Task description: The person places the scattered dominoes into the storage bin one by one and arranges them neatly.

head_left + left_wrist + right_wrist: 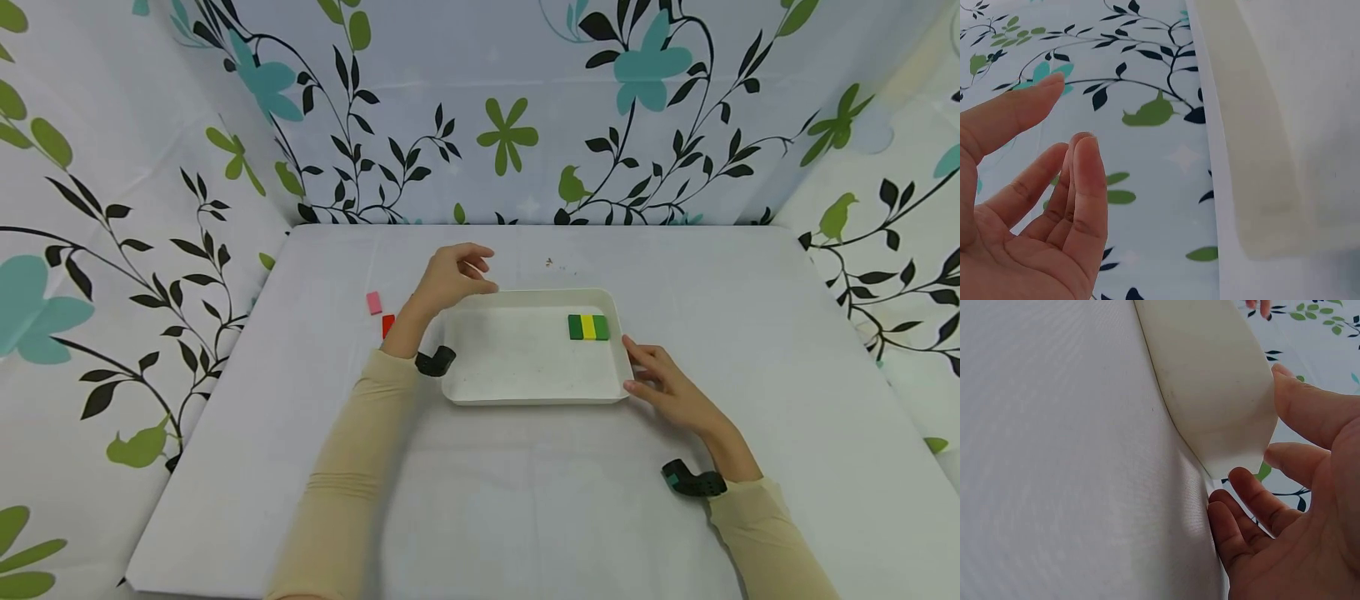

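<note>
A shallow white tray [510, 358] lies on the table. Inside it, near the right end, two green blocks flank a yellow block [588, 327] in one row. My left hand [450, 279] hovers by the tray's far left corner, its fingers loosely bent. The left wrist view shows that hand [1041, 212] holding nothing, apart from the tray's edge [1254, 156]. At the tray's right end, my right hand [671, 392] touches the rim. Up close, the thumb and index finger of this hand [1310, 487] rest against the tray's outer wall [1216, 381], the other fingers relaxed.
Left of the tray, a pink block [374, 302] and a red block [387, 325] lie on the white table [480, 517]; the left wrist partly hides the red one. Small brown crumbs [549, 262] lie behind the tray. Patterned cloth [420, 100] hangs around the table.
</note>
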The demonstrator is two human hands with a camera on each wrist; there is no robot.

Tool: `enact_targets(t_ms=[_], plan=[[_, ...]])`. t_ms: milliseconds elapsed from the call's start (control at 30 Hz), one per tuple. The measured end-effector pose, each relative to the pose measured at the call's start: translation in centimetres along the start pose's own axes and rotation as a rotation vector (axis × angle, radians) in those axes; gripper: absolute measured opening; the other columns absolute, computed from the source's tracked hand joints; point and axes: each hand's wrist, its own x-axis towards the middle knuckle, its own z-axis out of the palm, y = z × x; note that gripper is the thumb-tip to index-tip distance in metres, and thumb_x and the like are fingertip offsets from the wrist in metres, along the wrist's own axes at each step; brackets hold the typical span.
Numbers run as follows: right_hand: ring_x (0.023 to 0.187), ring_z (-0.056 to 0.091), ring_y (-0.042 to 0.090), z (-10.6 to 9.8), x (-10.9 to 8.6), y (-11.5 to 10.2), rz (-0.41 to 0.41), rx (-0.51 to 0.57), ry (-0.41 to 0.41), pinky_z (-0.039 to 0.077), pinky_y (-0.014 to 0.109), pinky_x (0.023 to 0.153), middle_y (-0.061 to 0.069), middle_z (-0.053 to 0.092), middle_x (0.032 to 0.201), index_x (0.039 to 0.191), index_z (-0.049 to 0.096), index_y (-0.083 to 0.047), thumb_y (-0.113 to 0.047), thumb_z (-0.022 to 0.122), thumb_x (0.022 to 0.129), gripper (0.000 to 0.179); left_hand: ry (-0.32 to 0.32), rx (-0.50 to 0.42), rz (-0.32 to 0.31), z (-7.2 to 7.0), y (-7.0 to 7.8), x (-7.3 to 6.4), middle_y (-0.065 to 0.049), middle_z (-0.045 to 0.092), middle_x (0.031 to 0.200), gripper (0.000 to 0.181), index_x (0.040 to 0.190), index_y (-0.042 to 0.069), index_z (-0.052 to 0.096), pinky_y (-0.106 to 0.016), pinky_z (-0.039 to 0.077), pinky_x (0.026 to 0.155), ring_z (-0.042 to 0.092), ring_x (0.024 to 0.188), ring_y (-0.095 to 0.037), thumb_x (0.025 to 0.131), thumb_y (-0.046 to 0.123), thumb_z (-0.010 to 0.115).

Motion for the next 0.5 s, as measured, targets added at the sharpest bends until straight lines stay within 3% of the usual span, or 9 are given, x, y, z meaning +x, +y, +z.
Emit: enact_targets(t_ms=[300, 500], plan=[[0.123, 0.039, 0.024, 0.0, 0.1, 0.0, 0.004, -0.003, 0.002, 0.036, 0.010, 0.095, 0.021, 0.037, 0.139, 0.156, 0.023, -0.010, -0.010, 0.059, 0.097, 0.069, 0.153, 0.020, -0.071, -6.0, -3.4, -2.4, -0.019, 0.060, 0.120, 0.051, 0.132, 0.008, 0.059, -0.024, 0.051, 0.077, 0.057, 0.100, -0.024, 0.083, 0.012, 0.076], [0.124, 0.039, 0.027, 0.0, 0.1, 0.2, -0.001, -0.001, -0.002, 0.035, 0.009, 0.095, 0.022, 0.037, 0.139, 0.156, 0.022, -0.011, -0.010, 0.058, 0.097, 0.069, 0.230, 0.045, -0.166, -9.3, -5.9, -3.9, -0.015, 0.058, 0.124, 0.053, 0.135, 0.009, 0.056, -0.023, 0.047, 0.077, 0.054, 0.102, -0.021, 0.086, 0.017, 0.075]])
